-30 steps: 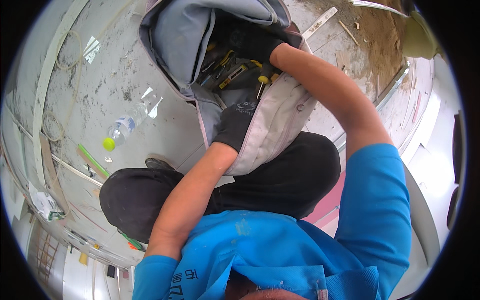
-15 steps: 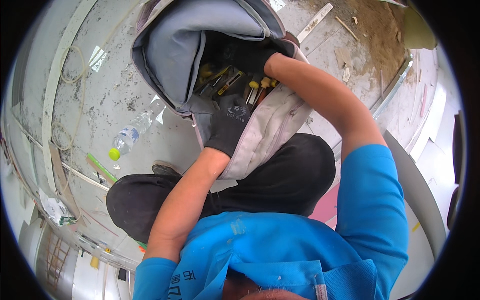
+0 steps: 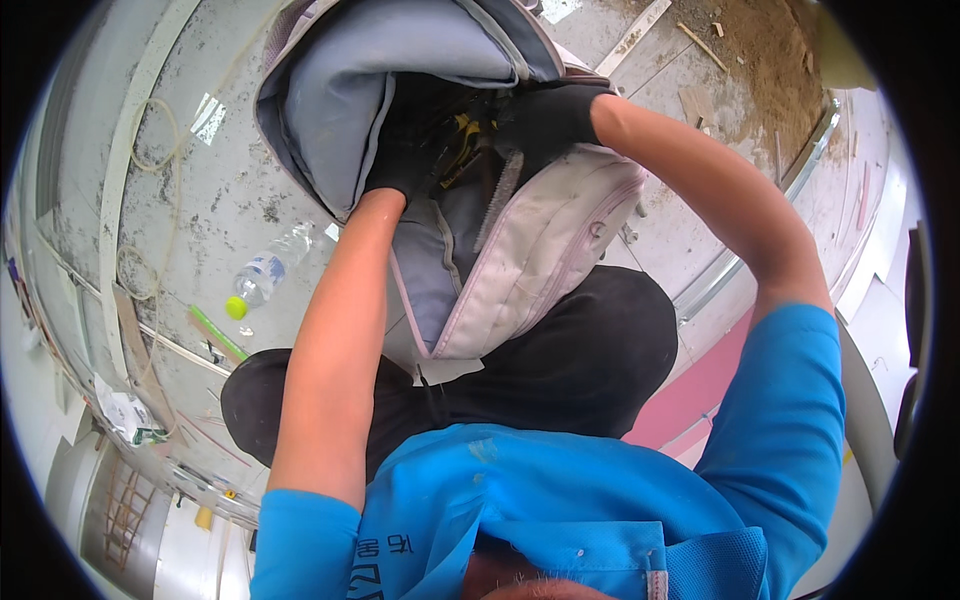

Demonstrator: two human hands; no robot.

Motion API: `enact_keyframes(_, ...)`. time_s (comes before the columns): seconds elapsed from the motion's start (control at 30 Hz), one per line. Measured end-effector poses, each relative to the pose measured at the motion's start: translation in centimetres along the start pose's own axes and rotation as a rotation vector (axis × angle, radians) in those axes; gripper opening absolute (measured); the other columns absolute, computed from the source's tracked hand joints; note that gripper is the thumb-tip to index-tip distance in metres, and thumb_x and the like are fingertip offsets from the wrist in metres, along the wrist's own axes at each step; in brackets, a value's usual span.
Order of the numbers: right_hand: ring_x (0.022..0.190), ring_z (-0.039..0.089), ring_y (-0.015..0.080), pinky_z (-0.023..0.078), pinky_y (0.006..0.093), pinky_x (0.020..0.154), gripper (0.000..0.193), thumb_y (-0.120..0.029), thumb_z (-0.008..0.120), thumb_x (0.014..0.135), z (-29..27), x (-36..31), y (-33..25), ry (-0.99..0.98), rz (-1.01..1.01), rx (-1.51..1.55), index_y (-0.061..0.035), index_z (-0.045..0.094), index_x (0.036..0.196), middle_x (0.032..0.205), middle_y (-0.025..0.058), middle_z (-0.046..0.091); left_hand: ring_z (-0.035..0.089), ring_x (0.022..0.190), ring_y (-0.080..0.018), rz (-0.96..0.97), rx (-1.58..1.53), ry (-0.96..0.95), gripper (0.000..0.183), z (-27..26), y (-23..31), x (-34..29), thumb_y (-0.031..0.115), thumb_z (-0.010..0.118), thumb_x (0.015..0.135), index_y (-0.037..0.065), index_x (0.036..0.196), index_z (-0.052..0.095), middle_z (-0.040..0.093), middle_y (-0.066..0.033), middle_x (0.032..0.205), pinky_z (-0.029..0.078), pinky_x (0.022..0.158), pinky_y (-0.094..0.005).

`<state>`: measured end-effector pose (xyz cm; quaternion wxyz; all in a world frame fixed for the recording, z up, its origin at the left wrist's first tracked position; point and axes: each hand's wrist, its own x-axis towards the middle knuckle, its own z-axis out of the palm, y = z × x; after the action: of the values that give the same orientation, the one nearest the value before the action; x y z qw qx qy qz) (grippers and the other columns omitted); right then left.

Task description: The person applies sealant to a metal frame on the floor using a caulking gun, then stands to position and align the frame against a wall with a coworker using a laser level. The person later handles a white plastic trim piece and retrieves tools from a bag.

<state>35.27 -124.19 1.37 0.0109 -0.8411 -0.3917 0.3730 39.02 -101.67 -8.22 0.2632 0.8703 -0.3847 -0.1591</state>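
Note:
A grey fabric bag (image 3: 550, 250) lies wide open by my bent legs, with its padded blue-grey lining (image 3: 350, 90) showing. My left hand (image 3: 402, 168), in a black glove, reaches deep into its left side; the fingers are lost in shadow. From the right my right hand (image 3: 550, 122), also black-gloved, reaches into the bag among the tools, its fingertips too dark to make out. Yellow-and-black tools (image 3: 462, 145) lie between the hands. Just under the right hand a narrow toothed blade (image 3: 500, 200) slants down over the lining; whether that hand grips it is unclear.
A plastic bottle with a green cap (image 3: 258, 280) lies on the dusty floor to the left, close to a green strip (image 3: 218, 333). Sandy dirt (image 3: 765, 50) and wood scraps cover the far right. A metal channel (image 3: 812, 145) lies on the right.
My left hand has moved forward and left, deeper into the bag. My right hand has shifted slightly right. The toothed blade now shows, and the screwdrivers seen earlier are no longer visible.

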Motion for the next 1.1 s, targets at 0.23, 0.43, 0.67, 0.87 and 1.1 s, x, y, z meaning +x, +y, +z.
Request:
enact_keyframes(0.23,0.117,0.058,0.0287,0.044,0.0362,0.101,0.06,-0.036,0.075,0.074,-0.6,-2.8,0.8,-0.057,0.068,0.439,-0.0191,0.059,0.13,0.123,0.0113,0.063,0.032,0.141,-0.0276,-0.044,0.083,-0.216,0.053,-1.3,0.8,1.6,0.027,0.055,0.093,0.018,0.144,0.044,0.038,-0.0115,0.151,0.025,0.117,-0.039)
enact_keyframes(0.43,0.119,0.056,0.0288,0.043,0.0364,0.102,0.062,-0.035,0.076,0.075,0.0,-3.7,0.2,0.07,0.104,0.371,-0.0181,0.058,0.131,0.124,0.0135,0.063,0.047,0.127,-0.0346,-0.008,0.136,-0.084,0.054,-1.2,2.0,1.0,0.035,0.054,0.091,0.011,0.139,0.048,0.051,-0.0183,0.137,0.037,0.107,-0.0422)
enact_keyframes(0.67,0.11,0.061,0.0278,0.045,0.0373,0.097,0.046,-0.03,0.063,0.087,0.9,-2.9,1.7,0.128,-0.09,0.422,-0.0131,0.056,0.129,0.116,0.0156,0.064,0.046,0.129,-0.0368,-0.09,-0.078,-0.27,0.057,0.8,2.5,-1.6,0.041,0.05,0.093,0.008,0.139,0.049,0.051,-0.0225,0.138,0.035,0.109,-0.0416)
enact_keyframes(0.87,0.111,0.059,0.0298,0.047,0.0382,0.096,0.046,-0.03,0.067,0.086,2.2,2.5,2.9,0.206,-0.029,0.695,-0.0108,0.06,0.127,0.123,0.0121,0.063,0.046,0.13,-0.0364,0.216,0.053,-0.25,0.063,-1.2,4.2,-2.5,0.048,0.052,0.089,0.009,0.138,0.049,0.051,-0.0218,0.138,0.028,0.113,-0.0415)
enact_keyframes(1.1,0.114,0.058,0.0264,0.045,0.0365,0.099,0.046,-0.031,0.065,0.089,2.1,4.5,0.4,0.371,0.181,0.532,-0.0118,0.058,0.13,0.126,0.0107,0.062,0.042,0.132,-0.0336,0.177,0.206,-0.547,0.054,-6.2,1.2,1.0,0.028,0.056,0.091,0.007,0.14,0.047,0.045,-0.0194,0.143,0.029,0.112,-0.0405)
